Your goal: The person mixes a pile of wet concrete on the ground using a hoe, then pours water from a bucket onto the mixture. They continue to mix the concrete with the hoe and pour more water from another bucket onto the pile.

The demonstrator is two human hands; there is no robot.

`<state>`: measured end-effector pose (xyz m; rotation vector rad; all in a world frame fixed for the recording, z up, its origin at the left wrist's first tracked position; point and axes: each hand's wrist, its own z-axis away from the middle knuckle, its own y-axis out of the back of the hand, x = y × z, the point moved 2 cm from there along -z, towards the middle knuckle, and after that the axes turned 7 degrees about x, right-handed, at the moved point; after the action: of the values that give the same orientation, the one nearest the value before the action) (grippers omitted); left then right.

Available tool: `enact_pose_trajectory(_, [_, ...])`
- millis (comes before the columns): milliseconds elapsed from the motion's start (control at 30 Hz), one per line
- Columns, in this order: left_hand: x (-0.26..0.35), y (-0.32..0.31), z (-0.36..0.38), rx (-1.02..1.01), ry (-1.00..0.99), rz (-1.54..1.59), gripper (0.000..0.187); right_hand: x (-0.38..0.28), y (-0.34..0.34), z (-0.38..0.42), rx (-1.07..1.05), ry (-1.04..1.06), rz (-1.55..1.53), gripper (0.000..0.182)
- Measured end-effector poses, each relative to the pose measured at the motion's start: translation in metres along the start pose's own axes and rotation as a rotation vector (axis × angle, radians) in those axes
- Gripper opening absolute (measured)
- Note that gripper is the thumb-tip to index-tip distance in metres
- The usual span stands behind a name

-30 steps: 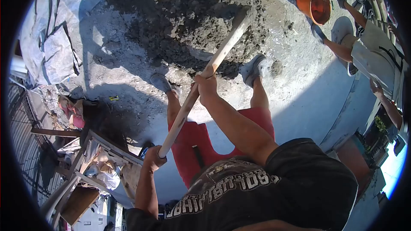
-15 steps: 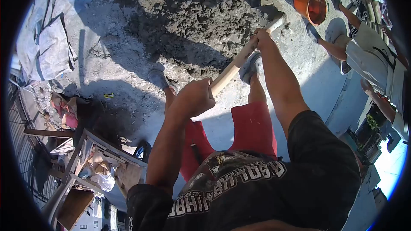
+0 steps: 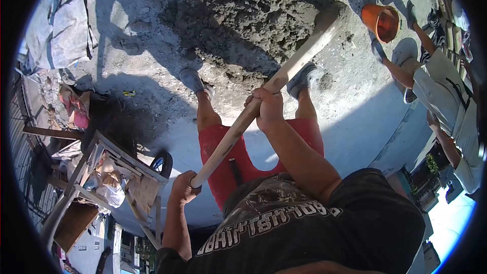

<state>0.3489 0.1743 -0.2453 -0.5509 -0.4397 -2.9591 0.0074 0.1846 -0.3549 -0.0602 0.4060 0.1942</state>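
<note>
A hoe with a long pale wooden handle (image 3: 299, 63) runs diagonally across the head view. Its grey, mortar-caked head (image 3: 332, 14) is at the right side of a heap of wet grey mortar (image 3: 248, 18) on the ground. My left hand (image 3: 185, 187) is closed around the handle's near end, beside my left hip. Higher up, around the middle of the handle, my right hand (image 3: 266, 105) grips it in front of my thighs. My feet stand apart at the heap's near edge.
An orange bucket (image 3: 373, 20) lies tipped right of the heap. Beside it stands another person (image 3: 444, 91) in light clothes. At left are a pale sack (image 3: 68, 33), a wooden frame with debris (image 3: 134, 160) and a small wheel (image 3: 162, 163).
Both hands have come back toward my body, the left down to my hip, the right away from the hoe's head. The hoe's head stays by the heap's right side.
</note>
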Motion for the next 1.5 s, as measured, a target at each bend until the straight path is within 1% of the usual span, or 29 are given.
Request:
enact_pose_trajectory(67, [0.048, -0.017, -0.03, -0.127, -0.097, 0.097, 0.025, -0.057, 0.001, -0.003, -0.081, 0.138, 0.053, 0.027])
enact_pose_trajectory(100, [0.089, -0.019, -0.047, -0.173, -0.118, 0.222, 0.028, -0.095, -0.006, -0.016, -0.022, 0.196, 0.129, 0.029])
enact_pose_trajectory(167, [0.156, -0.025, -0.091, -0.16, -0.284, 0.291, 0.031, -0.177, -0.021, -0.079, -0.024, 0.399, 0.137, 0.026])
enact_pose_trajectory(233, [0.21, -0.025, -0.125, -0.08, -0.292, 0.418, 0.031, -0.241, -0.058, -0.141, -0.109, 0.573, 0.299, 0.021])
enact_pose_trajectory(267, [0.222, -0.025, -0.138, -0.067, -0.269, 0.499, 0.031, -0.245, -0.074, -0.161, -0.101, 0.514, 0.442, 0.019])
enact_pose_trajectory(300, [0.218, -0.032, -0.148, -0.063, -0.297, 0.612, 0.03, -0.24, -0.082, -0.181, -0.089, 0.442, 0.587, 0.018])
enact_pose_trajectory(333, [0.197, -0.043, -0.139, -0.115, -0.159, 0.631, 0.03, -0.203, -0.077, -0.222, -0.06, 0.544, 0.657, 0.016])
enact_pose_trajectory(367, [0.17, -0.048, -0.131, -0.146, -0.049, 0.65, 0.031, -0.153, -0.082, -0.213, 0.05, 0.381, 0.73, 0.016])
enact_pose_trajectory(400, [0.134, -0.057, -0.116, -0.108, 0.019, 0.626, 0.033, -0.093, -0.078, -0.201, 0.172, 0.31, 0.69, 0.027])
enact_pose_trajectory(433, [0.097, -0.067, -0.086, -0.086, 0.106, 0.599, 0.035, -0.038, -0.066, -0.183, 0.163, 0.182, 0.704, 0.041])
enact_pose_trajectory(467, [0.073, -0.064, -0.065, -0.007, 0.124, 0.462, 0.042, 0.002, -0.051, -0.174, 0.208, 0.184, 0.616, 0.046])
enact_pose_trajectory(500, [0.062, -0.046, -0.049, -0.042, 0.14, 0.368, 0.043, 0.027, -0.036, -0.178, 0.12, 0.08, 0.53, 0.048])
enact_pose_trajectory(533, [0.047, -0.043, -0.038, -0.037, 0.139, 0.322, 0.041, 0.03, -0.03, -0.144, 0.137, 0.079, 0.428, 0.041])
enact_pose_trajectory(600, [0.024, -0.055, -0.008, -0.064, 0.148, 0.283, 0.036, 0.028, -0.016, -0.089, 0.115, 0.034, 0.277, 0.031])
enact_pose_trajectory(700, [0.017, -0.071, 0.001, -0.059, 0.081, 0.292, 0.027, 0.003, 0.005, -0.054, 0.017, 0.122, 0.157, 0.022])
enact_pose_trajectory(767, [0.051, -0.075, -0.024, -0.017, -0.027, 0.303, 0.023, -0.048, 0.006, -0.063, -0.048, 0.211, 0.161, 0.039])
enact_pose_trajectory(833, [0.101, -0.074, -0.07, 0.053, -0.161, 0.414, 0.02, -0.124, -0.032, -0.082, -0.036, 0.31, 0.349, 0.014])
enact_pose_trajectory(867, [0.128, -0.071, -0.096, 0.097, -0.188, 0.406, 0.022, -0.154, -0.053, -0.102, -0.184, 0.453, 0.263, 0.014])
enact_pose_trajectory(933, [0.182, -0.065, -0.145, 0.192, -0.214, 0.483, 0.022, -0.202, -0.1, -0.152, -0.134, 0.524, 0.534, 0.021])
enact_pose_trajectory(967, [0.21, -0.058, -0.155, 0.121, -0.126, 0.601, 0.022, -0.186, -0.095, -0.177, -0.129, 0.481, 0.665, 0.023])
enact_pose_trajectory(1067, [0.195, -0.119, -0.144, 0.062, 0.042, 0.816, 0.022, -0.123, -0.1, -0.233, -0.175, 0.438, 1.051, 0.029])
enact_pose_trajectory(1100, [0.164, -0.167, -0.117, 0.028, 0.14, 0.898, 0.022, -0.062, -0.07, -0.254, -0.001, 0.359, 1.154, 0.041])
enact_pose_trajectory(1167, [0.104, -0.235, -0.082, 0.039, 0.18, 0.684, 0.026, 0.008, -0.006, -0.215, 0.144, 0.436, 1.299, 0.061])
enact_pose_trajectory(1200, [0.1, -0.24, -0.062, 0.01, 0.164, 0.583, 0.028, 0.003, 0.009, -0.171, 0.07, 0.33, 1.238, 0.074])
enact_pose_trajectory(1233, [0.103, -0.246, -0.055, -0.013, 0.147, 0.489, 0.03, 0.016, 0.039, -0.179, 0.042, 0.335, 1.131, 0.07])
enact_pose_trajectory(1300, [0.112, -0.259, -0.04, -0.059, 0.078, 0.455, 0.032, -0.017, 0.054, -0.129, -0.027, 0.188, 0.776, 0.059])
enact_pose_trajectory(1433, [0.139, -0.225, -0.071, -0.047, 0.0, 0.471, 0.032, -0.103, 0.047, -0.117, 0.088, 0.369, 0.568, 0.036])
enact_pose_trajectory(1467, [0.154, -0.205, -0.094, -0.003, -0.088, 0.452, 0.032, -0.134, 0.042, -0.136, 0.15, 0.408, 0.561, 0.033])
enact_pose_trajectory(1500, [0.175, -0.179, -0.121, 0.041, -0.183, 0.429, 0.031, -0.169, 0.024, -0.145, 0.164, 0.442, 0.524, 0.02])
